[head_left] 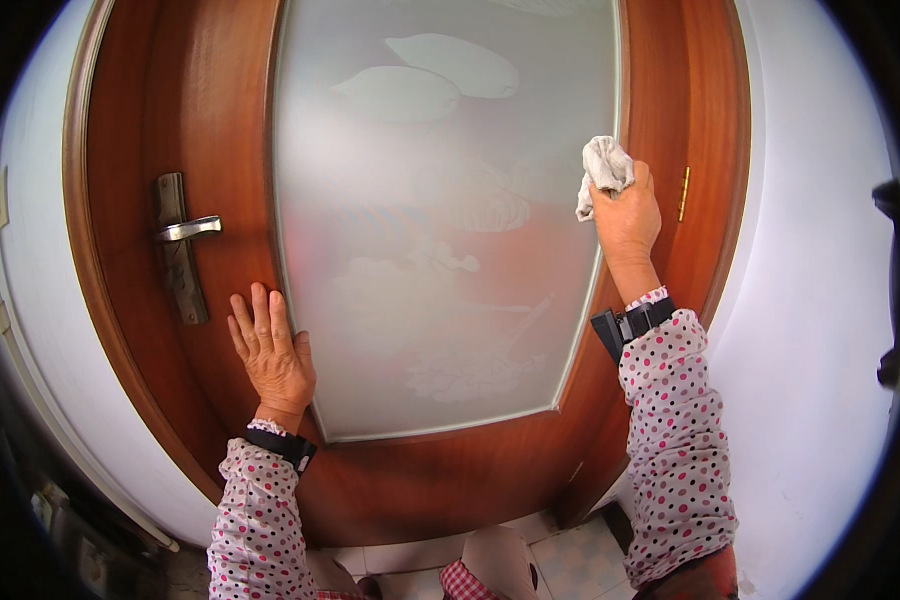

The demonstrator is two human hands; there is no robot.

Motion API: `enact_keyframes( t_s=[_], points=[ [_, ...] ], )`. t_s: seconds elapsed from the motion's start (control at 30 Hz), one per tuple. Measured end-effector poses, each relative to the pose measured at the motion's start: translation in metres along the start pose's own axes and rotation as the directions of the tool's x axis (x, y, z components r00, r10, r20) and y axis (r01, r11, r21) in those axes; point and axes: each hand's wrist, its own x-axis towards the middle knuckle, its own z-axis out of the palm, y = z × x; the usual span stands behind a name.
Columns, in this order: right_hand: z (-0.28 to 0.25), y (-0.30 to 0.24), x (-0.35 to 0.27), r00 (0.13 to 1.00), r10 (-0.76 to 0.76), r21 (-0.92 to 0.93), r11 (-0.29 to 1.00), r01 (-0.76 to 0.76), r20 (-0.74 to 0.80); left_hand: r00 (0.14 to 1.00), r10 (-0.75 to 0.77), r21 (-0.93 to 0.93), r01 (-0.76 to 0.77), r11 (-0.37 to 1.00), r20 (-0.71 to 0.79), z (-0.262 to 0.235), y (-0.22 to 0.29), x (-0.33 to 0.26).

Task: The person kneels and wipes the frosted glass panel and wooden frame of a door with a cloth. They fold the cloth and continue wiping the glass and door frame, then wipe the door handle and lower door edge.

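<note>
Head camera view: a person faces a reddish-brown wooden door [400, 490] with a tall frosted glass panel [420, 330]; both forearms reach up from the lower edge.

Left hand: the left hand [273, 358] lies palm down against the wood beside the panel's lower left side, fingers straight and slightly apart, thumb at the glass edge. It grasps nothing; the flat palm probably braces the body or steadies the door.

Right hand: the right hand [627, 215] is raised higher, fingers closed around a whitish cloth [607, 165], near the panel's upper right.

Cloth: crumpled into a wad, sticking out past the fingers and overlapping the glass border. Bunching likely keeps it compact in one hand. It seems to rest on the panel, though the exact contact is hard to tell.

Door fittings: a silver lever handle [190, 229] sits above and left of the left hand; a brass-coloured hinge [683, 195] is just right of the right hand.

Clothing: polka-dot sleeves [675, 430], with black bands [645, 318] around both wrists.

Surroundings: white wall [810, 300] at right, pale floor tiles [570, 560] below.
</note>
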Motion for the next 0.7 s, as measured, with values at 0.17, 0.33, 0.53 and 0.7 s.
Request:
enact_keyframes(
  t_s=[0.17,0.33,0.53,0.7],
  points=[
    [-0.003,-0.010,0.000,0.999,0.052,0.034,0.998,-0.052,-0.005,0.999,0.026,0.032,-0.027,0.999,0.022,-0.004,0.000,0.004],
    [-0.001,-0.028,0.000,1.000,0.024,0.091,0.996,-0.025,0.011,1.000,0.030,0.047,-0.030,0.998,-0.003,-0.013,0.004,0.009],
    [-0.007,-0.053,0.004,1.000,-0.002,0.129,0.992,0.005,-0.025,1.000,0.025,0.044,-0.024,0.999,-0.009,-0.025,0.016,0.020],
    [-0.014,-0.076,0.000,0.998,-0.050,0.232,0.971,0.056,-0.035,0.999,0.043,0.046,-0.043,0.998,-0.014,-0.034,0.026,0.025]
  ],
)
